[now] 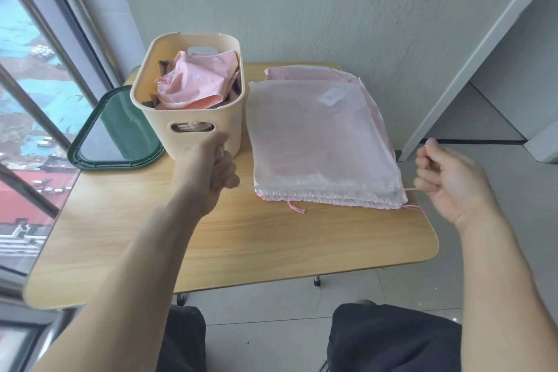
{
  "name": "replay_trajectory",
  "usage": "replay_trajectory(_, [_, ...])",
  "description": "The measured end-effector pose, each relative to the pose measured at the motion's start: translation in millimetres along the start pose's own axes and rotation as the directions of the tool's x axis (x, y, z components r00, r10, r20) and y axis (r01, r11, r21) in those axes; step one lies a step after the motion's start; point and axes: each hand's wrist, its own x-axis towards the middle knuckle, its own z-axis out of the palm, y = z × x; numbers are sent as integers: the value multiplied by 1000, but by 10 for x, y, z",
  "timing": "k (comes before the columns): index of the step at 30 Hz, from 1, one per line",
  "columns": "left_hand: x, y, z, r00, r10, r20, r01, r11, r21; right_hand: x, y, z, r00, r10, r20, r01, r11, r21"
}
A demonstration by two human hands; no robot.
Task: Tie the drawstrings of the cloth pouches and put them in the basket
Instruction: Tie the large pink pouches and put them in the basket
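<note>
White pouch (323, 142) flat atop a pink stack on the wooden table (211, 238), beside the beige basket (193, 118) – left hand (216, 172) and right hand (447, 181) fists gripping its drawstring ends – gathered mouth nearest the person

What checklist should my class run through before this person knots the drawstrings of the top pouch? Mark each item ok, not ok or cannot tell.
1. Left hand grips the left cord end: ok.
2. Right hand pinches the right cord end: ok.
3. Mouth of the white pouch gathered along its near edge: ok, it is ruffled.
4. Cords pulled fully tight: cannot tell.
5. Pink pouch underneath kept free of the pull: ok, its own pink cord lies loose on the table.
6. Room left in the basket: cannot tell, crumpled pouches reach near its rim.
</note>
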Motion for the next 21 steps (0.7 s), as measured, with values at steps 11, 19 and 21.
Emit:
replay_trajectory(11, [-17,-112,-148,875,361,324,-390,128,912,-81,23,-60,955,-214,204,292,575,-764])
replay_trajectory(19, [-77,-163,-172,954,101,282,-279,-45,959,-221,147,387,939,-4,344,315,411,-856])
replay_trajectory(21, [-77,-154,-182,965,58,256,-258,31,966,-231,150,408,932,13,361,322,425,-846])
